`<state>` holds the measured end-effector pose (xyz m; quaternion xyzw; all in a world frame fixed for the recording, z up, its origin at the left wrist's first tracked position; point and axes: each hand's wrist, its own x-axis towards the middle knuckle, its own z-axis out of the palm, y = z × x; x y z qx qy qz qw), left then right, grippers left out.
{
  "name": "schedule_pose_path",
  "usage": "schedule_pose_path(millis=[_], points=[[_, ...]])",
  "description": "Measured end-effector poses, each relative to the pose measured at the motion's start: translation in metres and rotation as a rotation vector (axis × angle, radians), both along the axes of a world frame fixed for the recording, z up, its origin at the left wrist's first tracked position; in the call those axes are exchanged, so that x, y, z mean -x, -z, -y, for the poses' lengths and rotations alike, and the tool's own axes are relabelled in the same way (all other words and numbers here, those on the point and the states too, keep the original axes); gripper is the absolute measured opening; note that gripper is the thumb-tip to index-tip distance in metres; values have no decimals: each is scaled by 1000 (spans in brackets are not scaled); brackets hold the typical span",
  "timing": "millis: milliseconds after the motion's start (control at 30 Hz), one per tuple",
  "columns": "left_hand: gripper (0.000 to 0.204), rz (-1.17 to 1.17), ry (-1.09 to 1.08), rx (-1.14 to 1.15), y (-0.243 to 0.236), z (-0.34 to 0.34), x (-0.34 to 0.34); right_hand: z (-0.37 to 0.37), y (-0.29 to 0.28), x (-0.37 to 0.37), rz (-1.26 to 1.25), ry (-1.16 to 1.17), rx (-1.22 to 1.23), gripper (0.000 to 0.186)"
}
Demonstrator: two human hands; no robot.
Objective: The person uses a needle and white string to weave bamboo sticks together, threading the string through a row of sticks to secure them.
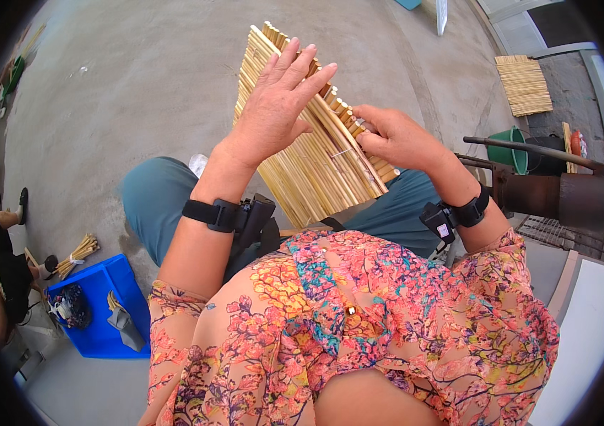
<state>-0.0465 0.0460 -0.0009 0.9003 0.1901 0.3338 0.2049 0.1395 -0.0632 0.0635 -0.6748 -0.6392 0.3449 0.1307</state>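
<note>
Bamboo-strip mat (309,160) rests tilted on the person's lap, its far end rising over the grey concrete floor (138,85). The left hand (273,106) lies flat on the mat's upper face with fingers spread open, gripping nothing. The right hand (394,138) is curled at the mat's right edge, its fingertips pinching the ends of the strips there. Both wrists carry black straps. To the near left on the floor sits a blue tray (103,305), with a small bundle of bamboo sticks (78,255) just beside its far edge. Far right lie a second bamboo mat (524,85) and a green bucket (509,149).
</note>
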Motion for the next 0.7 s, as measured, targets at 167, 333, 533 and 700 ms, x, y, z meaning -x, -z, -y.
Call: schedule_pose_path(millis=[167, 333, 533, 700], points=[[84, -299, 219, 18, 8, -29, 1, -33, 3, 8, 30, -270, 35, 40], [42, -597, 245, 204, 11, -45, -2, -53, 18, -4, -14, -314, -8, 41], [37, -419, -63, 309, 10, -63, -4, -61, -1, -43, 102, 154, -921, 26], [41, -297, -210, 342, 7, -69, 3, -35, -4, -13, 84, 14, -985, 18]])
